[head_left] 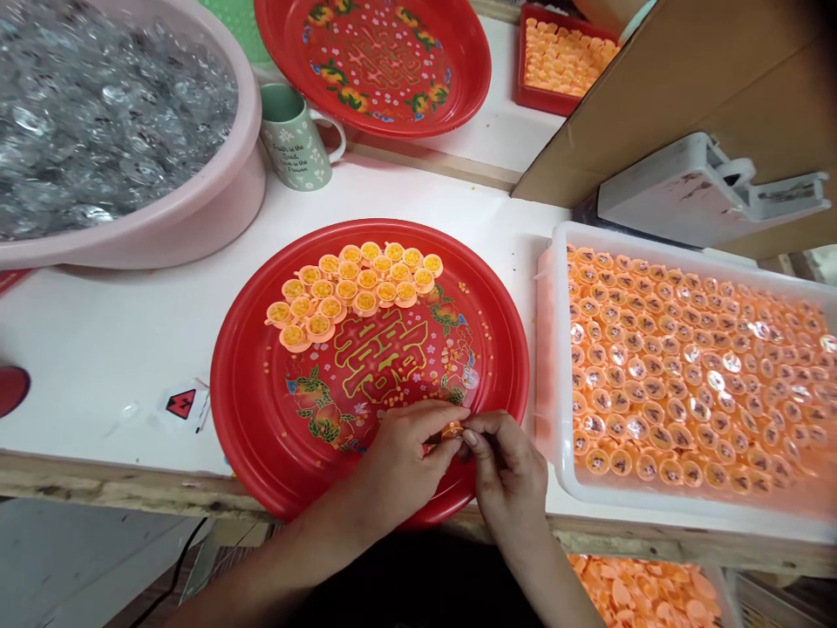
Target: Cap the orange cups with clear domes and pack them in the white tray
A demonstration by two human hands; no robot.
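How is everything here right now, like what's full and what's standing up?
Left hand: pinching a small orange piece
Right hand: fingers bent in at that piece, grip partly hidden
Near red tray: partly covered with orange cups
Orange cups: upright, holding yellow bits
Pink tub: heaped with clear plastic pieces
Green mug: upright, contents unclear
White bin: filled with shiny-topped orange cups
Small red tray: filled with orange pieces

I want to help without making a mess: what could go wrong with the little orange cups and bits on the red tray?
The small orange piece in the left hand, beside the right hand, might slip and drop. The loose orange bits in the red tray could scatter if an arm brushes them. The little orange cups stand close together, so one bump might jostle several.
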